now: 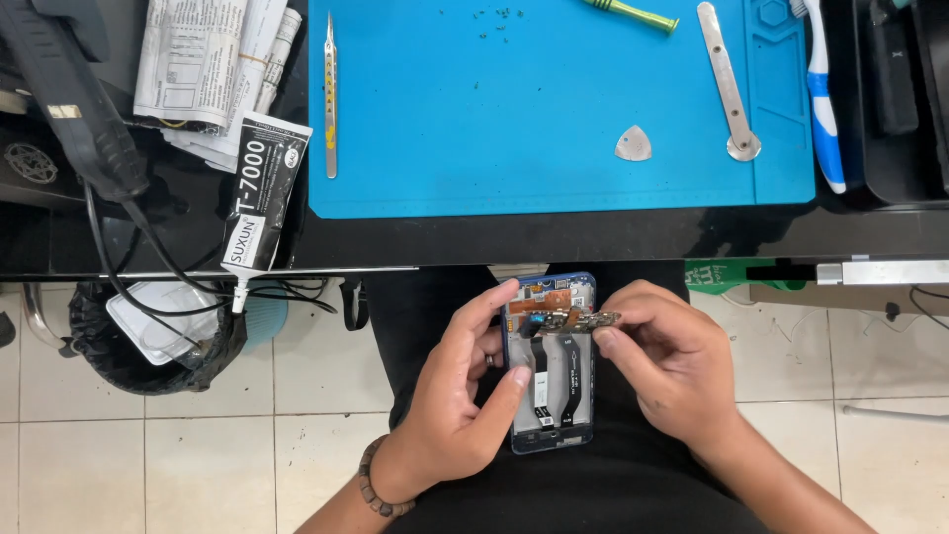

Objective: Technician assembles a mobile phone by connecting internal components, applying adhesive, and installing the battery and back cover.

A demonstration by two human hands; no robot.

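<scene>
Head camera looks down past a black workbench [554, 235] to a tiled floor. The biggest thing on the bench is a blue work mat [514, 109], and on it lie a flat metal pry bar [727, 84], a pair of tweezers [331, 94], a triangular metal pick [634, 145], a green-handled screwdriver [633, 13] and some tiny scattered screws [494, 14]. A blue and white toothbrush [820, 99] lies at the mat's right edge. Left of the mat sit folded papers [213, 59], a black hot-air handle [69, 89] and a black tube of glue [262, 193]; a bin [148, 336] stands below on the floor.

Over the person's lap, the left hand [460, 396] is curled round the left edge of an opened blue phone [552, 361], thumb on its face, fingers on its upper side. The right hand [667, 361] pinches a small circuit board [571, 321] between thumb and fingertips, holding it across the phone's upper part, just above the flex cables.
</scene>
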